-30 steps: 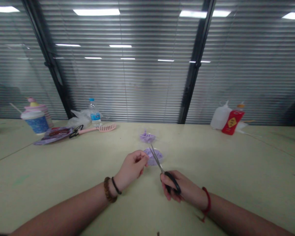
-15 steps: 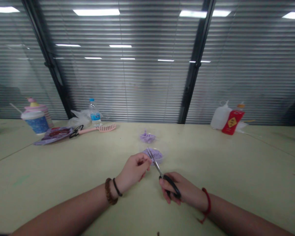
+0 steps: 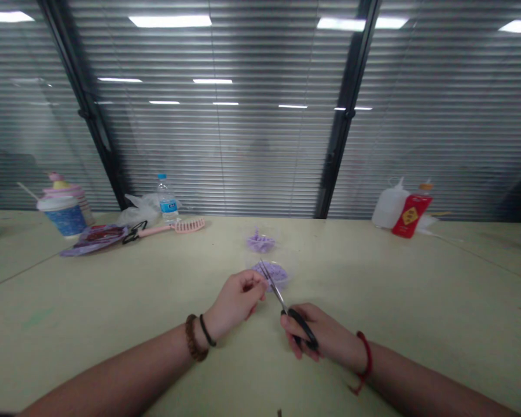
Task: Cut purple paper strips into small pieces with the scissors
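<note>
In my right hand (image 3: 306,330) is a pair of black-handled scissors (image 3: 303,329), with the slim metal blades slightly parted and pointing up and to the left. My left hand (image 3: 242,294) is closed in a pinch beside the blades; whatever its fingertips hold is too small to make out. Just beyond the blades sits a clear bowl of small purple bits (image 3: 278,272), partly hidden by the left hand and the scissors. Farther back stands a second clear container with larger purple pieces (image 3: 260,242).
At the left are a blue paper cup (image 3: 64,217), a purple packet (image 3: 96,237), a pink hairbrush (image 3: 190,226) and a water bottle (image 3: 168,202). A red bottle (image 3: 411,215) and a white squeeze bottle (image 3: 389,207) stand at the back right, before window blinds.
</note>
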Available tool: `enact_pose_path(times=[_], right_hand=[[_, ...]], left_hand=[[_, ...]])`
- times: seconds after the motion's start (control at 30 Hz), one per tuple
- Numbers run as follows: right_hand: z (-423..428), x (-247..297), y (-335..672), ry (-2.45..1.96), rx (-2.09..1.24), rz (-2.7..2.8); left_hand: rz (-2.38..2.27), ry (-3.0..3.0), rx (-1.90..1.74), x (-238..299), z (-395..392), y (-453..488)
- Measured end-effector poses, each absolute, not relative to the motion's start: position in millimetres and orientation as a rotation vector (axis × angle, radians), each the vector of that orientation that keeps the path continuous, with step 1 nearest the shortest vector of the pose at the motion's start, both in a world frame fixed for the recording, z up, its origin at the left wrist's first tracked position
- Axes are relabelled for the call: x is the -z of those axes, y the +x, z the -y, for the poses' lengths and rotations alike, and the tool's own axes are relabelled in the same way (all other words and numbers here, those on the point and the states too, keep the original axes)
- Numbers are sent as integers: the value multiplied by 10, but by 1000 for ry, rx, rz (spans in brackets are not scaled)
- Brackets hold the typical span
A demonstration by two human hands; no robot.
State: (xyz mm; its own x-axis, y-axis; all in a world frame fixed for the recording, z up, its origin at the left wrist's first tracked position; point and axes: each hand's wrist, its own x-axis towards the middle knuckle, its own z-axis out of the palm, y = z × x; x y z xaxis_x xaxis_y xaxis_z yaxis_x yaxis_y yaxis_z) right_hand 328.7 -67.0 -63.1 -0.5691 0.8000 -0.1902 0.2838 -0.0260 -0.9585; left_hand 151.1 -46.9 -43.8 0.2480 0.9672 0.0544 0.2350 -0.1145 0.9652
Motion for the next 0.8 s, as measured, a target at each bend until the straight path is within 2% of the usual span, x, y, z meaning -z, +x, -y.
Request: enact_pose_path(times=[0.27, 0.47, 0.8], right_hand=[[662, 607, 3267, -1266, -1527, 1779], [668, 625, 3288, -1096, -1583, 1827], [672, 627, 3285, -1175, -1568, 1870]], left_hand=[[-1173, 1568, -987, 441, 447, 1489], [-1204, 1536, -1042, 461, 426, 1483], [-1101, 1562, -993, 436, 462, 1506]])
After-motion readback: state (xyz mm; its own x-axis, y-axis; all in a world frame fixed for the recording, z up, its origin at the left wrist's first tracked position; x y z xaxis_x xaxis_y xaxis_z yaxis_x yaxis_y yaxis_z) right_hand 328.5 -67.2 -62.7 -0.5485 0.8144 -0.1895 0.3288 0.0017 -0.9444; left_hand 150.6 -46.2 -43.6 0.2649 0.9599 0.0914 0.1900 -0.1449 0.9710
